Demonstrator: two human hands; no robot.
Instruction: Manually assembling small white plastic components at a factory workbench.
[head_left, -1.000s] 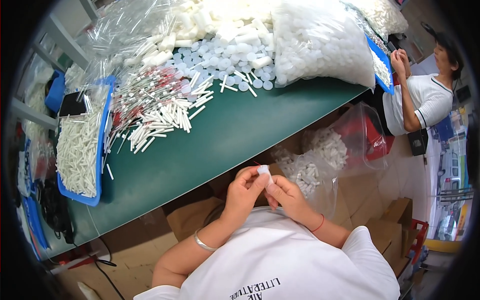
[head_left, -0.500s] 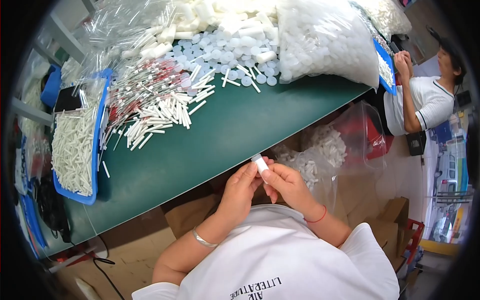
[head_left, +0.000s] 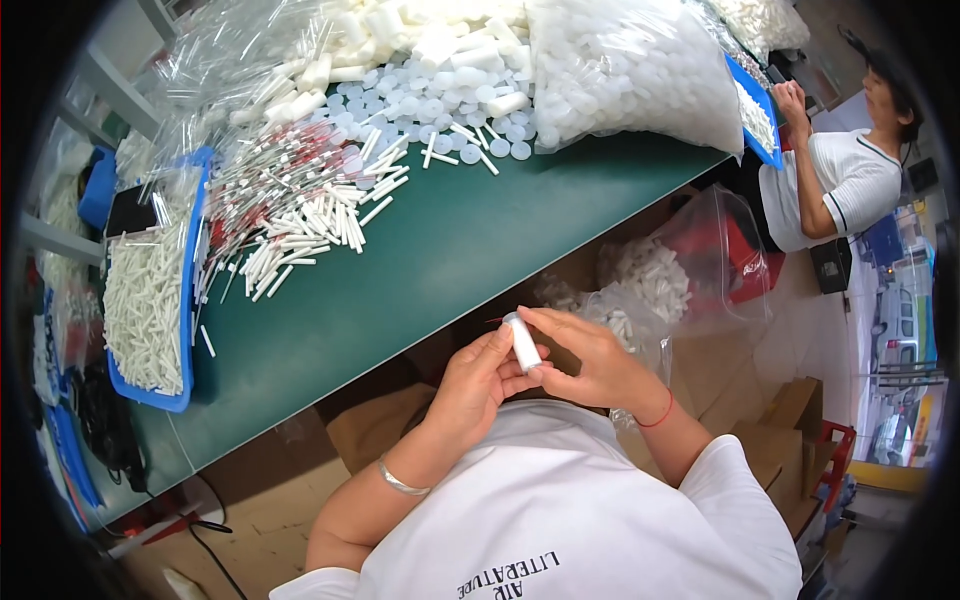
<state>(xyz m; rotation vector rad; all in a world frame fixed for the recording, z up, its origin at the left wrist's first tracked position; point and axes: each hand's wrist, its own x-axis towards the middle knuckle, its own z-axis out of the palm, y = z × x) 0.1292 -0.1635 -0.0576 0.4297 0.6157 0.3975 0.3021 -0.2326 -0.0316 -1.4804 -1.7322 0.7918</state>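
Observation:
In front of my body, just off the table's near edge, a small white cylinder (head_left: 524, 345) with translucent ends is held tilted between both hands. My left hand (head_left: 474, 384) pinches its side with thumb and fingers. At its two ends are the fingertips and thumb of my right hand (head_left: 588, 356), with a gap between them. A thin red tip shows beside the cylinder's upper end; what it belongs to is hidden. Beyond my hands, the green table (head_left: 420, 280) carries loose short white rods (head_left: 325, 222), translucent round caps (head_left: 425, 100) and thicker white cylinders (head_left: 440, 40).
A blue tray (head_left: 186, 300) of white rods stands at the left, near red-and-white thin sticks (head_left: 270, 175). A large clear bag of caps (head_left: 635, 80) lies at the far right. Below the edge sit bags of white pieces (head_left: 650, 280). Another person (head_left: 840, 180) works at the right.
My right hand's fingers have spread from a close pinch to span the cylinder's ends, baring more of it. The view has shifted slightly.

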